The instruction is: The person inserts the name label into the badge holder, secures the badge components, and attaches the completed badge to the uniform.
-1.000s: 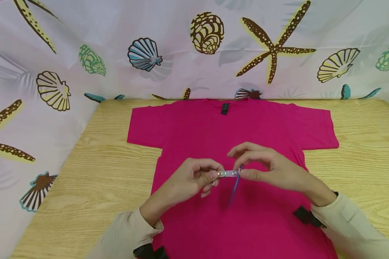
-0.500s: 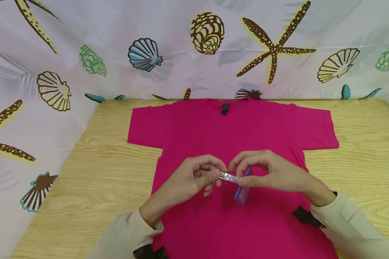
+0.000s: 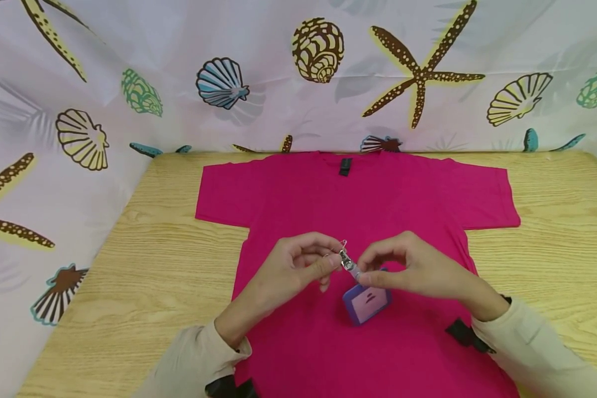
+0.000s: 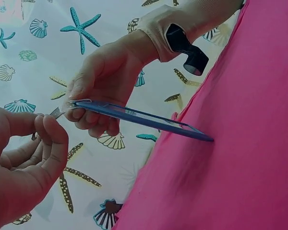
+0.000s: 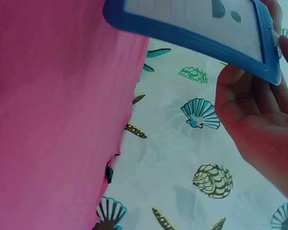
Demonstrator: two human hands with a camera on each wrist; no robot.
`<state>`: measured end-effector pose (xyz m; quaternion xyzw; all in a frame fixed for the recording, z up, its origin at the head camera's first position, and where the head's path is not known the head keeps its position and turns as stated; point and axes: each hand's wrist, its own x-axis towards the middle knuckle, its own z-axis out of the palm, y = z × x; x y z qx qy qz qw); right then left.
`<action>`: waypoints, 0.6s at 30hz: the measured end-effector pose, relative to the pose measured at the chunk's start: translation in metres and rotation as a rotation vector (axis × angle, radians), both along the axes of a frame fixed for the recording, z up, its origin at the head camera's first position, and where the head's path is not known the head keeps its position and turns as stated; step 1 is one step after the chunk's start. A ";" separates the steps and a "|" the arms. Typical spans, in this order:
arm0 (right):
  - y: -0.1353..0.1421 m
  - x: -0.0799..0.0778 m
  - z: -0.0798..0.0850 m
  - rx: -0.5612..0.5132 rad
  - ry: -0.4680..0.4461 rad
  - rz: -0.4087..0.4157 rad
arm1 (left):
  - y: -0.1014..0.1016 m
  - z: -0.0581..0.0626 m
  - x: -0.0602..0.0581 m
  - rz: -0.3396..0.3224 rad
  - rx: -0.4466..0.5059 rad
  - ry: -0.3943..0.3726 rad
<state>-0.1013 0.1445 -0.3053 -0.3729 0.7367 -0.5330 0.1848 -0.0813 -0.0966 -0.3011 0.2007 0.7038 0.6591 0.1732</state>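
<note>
A blue-framed badge holder [image 3: 369, 305] with a pale insert hangs tilted above the pink T-shirt [image 3: 298, 342]. A short clear strap with a metal clip [image 3: 346, 261] is joined to its top edge, and a thin pin sticks up at the clip's far end. My left hand [image 3: 298, 262] pinches the clip end between thumb and fingers. With thumb and index finger, my right hand [image 3: 410, 265] pinches the strap close to the badge holder. In the left wrist view the badge holder [image 4: 144, 120] appears nearly edge-on; the right wrist view shows its frame [image 5: 197, 39] up close.
The T-shirt lies spread flat on a wooden table [image 3: 179, 276], its neck label [image 3: 345, 167] at the far edge. Behind and to the left hangs a white cloth [image 3: 273, 105] printed with shells and starfish. Dark bands sit at both sleeve cuffs.
The badge holder has swung from edge-on to showing its face. The clip and strap now slant down to the right, with the pin showing above the left fingers. Both hands keep their hold.
</note>
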 end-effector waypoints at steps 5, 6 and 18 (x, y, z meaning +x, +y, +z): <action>-0.005 0.004 0.001 0.051 0.106 -0.037 | 0.000 0.000 0.000 0.030 0.000 0.006; -0.006 0.005 0.001 0.053 0.124 -0.038 | 0.000 0.000 0.000 0.035 0.001 0.005; -0.013 0.006 -0.006 -0.043 0.373 -0.066 | -0.001 0.001 0.000 0.050 0.007 0.014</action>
